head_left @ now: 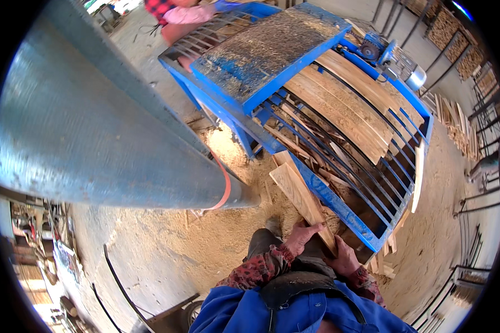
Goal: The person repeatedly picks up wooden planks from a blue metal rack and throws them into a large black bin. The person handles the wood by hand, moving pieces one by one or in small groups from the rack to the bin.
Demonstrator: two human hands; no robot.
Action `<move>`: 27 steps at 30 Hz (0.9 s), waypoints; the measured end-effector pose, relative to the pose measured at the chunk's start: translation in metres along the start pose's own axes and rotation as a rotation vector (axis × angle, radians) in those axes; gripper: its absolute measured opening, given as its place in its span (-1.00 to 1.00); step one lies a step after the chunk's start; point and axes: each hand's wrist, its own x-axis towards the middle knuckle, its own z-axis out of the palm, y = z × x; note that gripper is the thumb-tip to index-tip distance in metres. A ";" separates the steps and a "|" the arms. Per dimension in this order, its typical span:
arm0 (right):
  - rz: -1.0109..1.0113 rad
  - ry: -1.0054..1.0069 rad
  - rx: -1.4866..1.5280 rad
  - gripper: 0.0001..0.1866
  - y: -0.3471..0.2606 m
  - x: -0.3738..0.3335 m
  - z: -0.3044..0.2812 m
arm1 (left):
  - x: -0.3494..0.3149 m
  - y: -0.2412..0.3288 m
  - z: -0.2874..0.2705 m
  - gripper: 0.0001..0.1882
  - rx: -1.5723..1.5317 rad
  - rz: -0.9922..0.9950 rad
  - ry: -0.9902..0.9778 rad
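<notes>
A pale wooden board (300, 194) slants away from my body, beside the near frame of a blue machine (339, 202). My left hand (302, 237) is closed on the board's left edge near its close end, thumb over the top. Around that same end my right hand (345, 257) grips from the right side, its fingers partly hidden. Behind the board's far tip, another piece of wood (283, 159) shows. Several wider planks (339, 105) lie side by side on the machine's bars, dusted with shavings.
A thick grey column (122, 122) stands close on my left. Wood scraps (339, 158) lie below the bars; sawdust (225, 145) is heaped by the machine. A motor (405, 66) sits at its far right. Another person's gloved hand (226, 5) is at the far end.
</notes>
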 end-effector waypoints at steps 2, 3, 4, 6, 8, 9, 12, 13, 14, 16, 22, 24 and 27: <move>-0.029 -0.058 -0.009 -0.10 0.003 -0.005 -0.017 | -0.007 -0.008 0.006 -0.52 -0.037 -0.025 -0.015; -0.037 -0.092 -0.013 -0.10 0.005 -0.010 -0.026 | -0.013 -0.013 0.014 -0.53 -0.067 -0.065 0.026; -0.044 -0.126 -0.019 -0.10 0.010 -0.012 -0.033 | -0.017 -0.014 0.017 -0.53 -0.110 -0.110 0.038; -0.088 -0.159 -0.070 -0.10 0.023 -0.012 -0.038 | -0.021 -0.016 0.022 -0.54 -0.196 -0.193 0.055; -0.072 -0.236 -0.040 -0.10 0.029 -0.011 -0.045 | -0.024 -0.034 0.027 -0.56 -0.180 -0.147 0.126; -0.111 -0.250 -0.060 -0.09 0.040 -0.011 -0.041 | -0.025 -0.043 0.026 -0.57 -0.170 -0.121 0.165; -0.132 -0.412 -0.092 -0.04 0.056 0.004 -0.030 | -0.029 -0.069 0.007 -0.59 -0.277 -0.098 0.202; -0.155 -0.469 -0.103 0.02 0.055 0.009 -0.030 | -0.037 -0.065 0.009 -0.61 -0.316 -0.088 0.244; -0.228 -0.487 -0.099 0.02 0.052 0.010 -0.029 | -0.043 -0.067 0.006 -0.61 -0.321 -0.082 0.271; -0.378 -0.527 -0.084 0.04 0.045 0.012 -0.026 | -0.057 -0.070 -0.005 -0.61 -0.330 -0.069 0.328; -0.447 -0.725 -0.132 0.07 0.021 0.018 0.010 | -0.086 -0.096 -0.048 -0.63 -0.371 -0.093 0.588; -0.464 -0.761 -0.164 0.05 0.005 0.019 0.023 | -0.104 -0.093 -0.055 -0.64 -0.406 -0.027 0.622; -0.557 -0.788 -0.207 0.02 -0.019 0.017 0.049 | -0.121 -0.109 -0.077 -0.64 -0.460 0.103 0.643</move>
